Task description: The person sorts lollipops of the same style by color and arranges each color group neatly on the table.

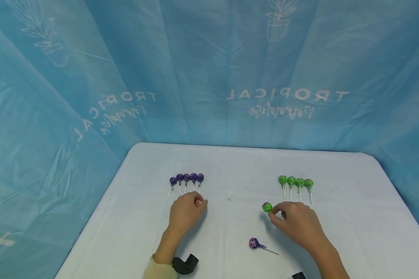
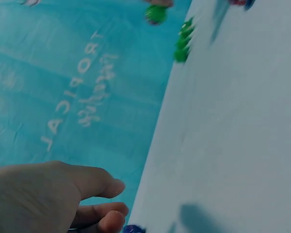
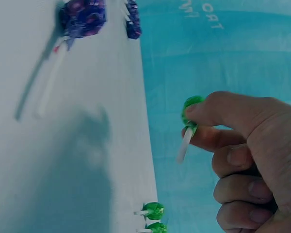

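My right hand (image 1: 296, 221) pinches a green-wrapped lollipop (image 1: 267, 207) between thumb and forefinger, raised over the white table. In the right wrist view its white stick (image 3: 184, 145) points downward and the other fingers are curled in. My left hand (image 1: 186, 211) hovers just in front of a row of purple lollipops (image 1: 186, 177), fingers loosely bent with nothing between them. One more purple lollipop (image 1: 253, 243) lies alone nearer me, its stick toward the right. Beyond my right hand several green lollipops (image 1: 291, 181) lie in a row, sticks toward me.
A white cloth covers the table (image 1: 230, 166), which has rounded far corners. Blue printed curtains (image 1: 202, 77) hang behind it and along its sides. A black strap piece (image 1: 186, 265) shows at my left wrist.
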Demonstrator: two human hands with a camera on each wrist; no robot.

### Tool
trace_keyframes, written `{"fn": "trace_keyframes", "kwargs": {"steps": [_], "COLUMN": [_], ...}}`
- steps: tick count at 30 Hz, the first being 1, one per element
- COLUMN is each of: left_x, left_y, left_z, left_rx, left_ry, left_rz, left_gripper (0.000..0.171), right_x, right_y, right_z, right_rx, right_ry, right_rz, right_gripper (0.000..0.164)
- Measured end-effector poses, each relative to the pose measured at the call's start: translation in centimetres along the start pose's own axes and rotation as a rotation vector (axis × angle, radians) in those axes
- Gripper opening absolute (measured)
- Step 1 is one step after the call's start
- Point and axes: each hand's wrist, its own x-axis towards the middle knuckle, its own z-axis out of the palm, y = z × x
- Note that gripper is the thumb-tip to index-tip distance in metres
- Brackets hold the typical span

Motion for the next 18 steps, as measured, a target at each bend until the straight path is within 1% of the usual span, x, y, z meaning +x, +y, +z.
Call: {"fn": "trace_keyframes", "kwargs": {"steps": [2,7,10,14,18], "left_x": [-0.4,-1.2,-1.6,-2.1,-2.6], "left_y": [0.6,1.5,2.3,3.6,4.9], "left_z": [0.5,1.6,1.9,2.0,2.2], "left_rx": [0.003,0.004,0.005,0.024,0.015], "left_ry": [-0.006,-0.036,-0.052,-0.080,-0.138], "left_rz": [0.032,0.087,0.132,0.176,0.224], "left_gripper": [0.015,0.014,0.014,0.013,0.013], "right_x": [0.1,0.4,0.5,0.7,1.0], "right_y": [0.1,0.7,1.2,2.3,3.6], "right_z": [-0.2,-0.6,-0.9,-1.1,-1.2], "right_rx": [-0.003,-0.014,-0.001,0.008,0.011], "right_ry": [0.023,0.064,0.060,0.038,0.029], "right_rz": [-0.001,-0.004,0.010,0.051,0.106], "right_gripper": [0.008,0.009,0.010,0.011,0.017]}}
